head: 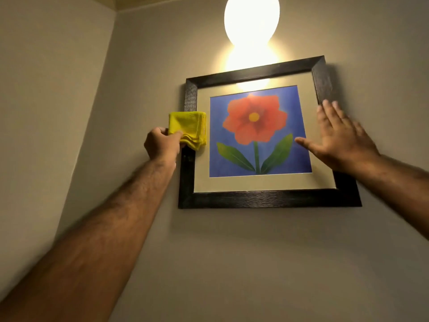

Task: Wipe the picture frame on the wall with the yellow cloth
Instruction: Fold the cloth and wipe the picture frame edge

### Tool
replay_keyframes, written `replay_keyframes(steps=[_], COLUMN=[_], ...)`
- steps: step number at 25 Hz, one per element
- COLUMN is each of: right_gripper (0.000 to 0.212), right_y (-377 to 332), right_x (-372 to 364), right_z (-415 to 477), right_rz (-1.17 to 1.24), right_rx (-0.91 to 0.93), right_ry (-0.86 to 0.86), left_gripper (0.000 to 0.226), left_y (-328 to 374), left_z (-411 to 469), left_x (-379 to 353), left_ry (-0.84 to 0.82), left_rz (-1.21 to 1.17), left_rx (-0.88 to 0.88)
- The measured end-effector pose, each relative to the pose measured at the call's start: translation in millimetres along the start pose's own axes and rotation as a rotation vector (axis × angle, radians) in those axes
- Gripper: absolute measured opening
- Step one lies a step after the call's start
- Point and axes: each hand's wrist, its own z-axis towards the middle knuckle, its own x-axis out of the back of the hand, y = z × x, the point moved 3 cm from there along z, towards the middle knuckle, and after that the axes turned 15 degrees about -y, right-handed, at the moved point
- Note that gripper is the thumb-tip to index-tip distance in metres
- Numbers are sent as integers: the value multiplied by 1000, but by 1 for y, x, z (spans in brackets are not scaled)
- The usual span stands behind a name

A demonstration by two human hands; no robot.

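Note:
A dark wooden picture frame (267, 199) hangs slightly tilted on the beige wall, holding a print of a red flower on blue. My left hand (161, 144) grips a folded yellow cloth (189, 129), which lies against the frame's left side bar and the mat beside it. My right hand (341, 138) is spread flat with fingers apart over the frame's right side, the thumb over the print's right edge; it holds nothing.
A glowing round wall lamp (251, 18) hangs just above the frame and glares on the glass. The wall corner (102, 77) runs down to the left of the frame. Bare wall lies below.

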Motion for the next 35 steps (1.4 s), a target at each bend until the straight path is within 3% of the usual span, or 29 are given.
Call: replay_keyframes(steps=[2,5,8,14,19,24,35], right_gripper=[113,115,112,110,112,113,113], right_y=[6,7,6,6,7,4,1], right_x=[-15,-27,-38,-47,-47,-44,-43], right_z=[-2,-1,0,4,4,2,0], right_rz=[1,72,79,16,16,29,12], right_rx=[4,21,18,4,16,14,0], right_ry=[-43,-8,76,190,216,192,205], left_gripper=[45,43,32,65,79,79,75], left_y=[-3,11,11,-30,-71,-123,0], left_z=[-8,-14,-15,-13,-69,-130,32], left_x=[-3,-11,-27,-26,-10,15,-40], left_ry=[76,216,26,-363,-301,-352,-362], left_rz=[169,753,1051,879,860,924,882], left_rx=[-106,-525,-824,-658,-679,-696,-587])
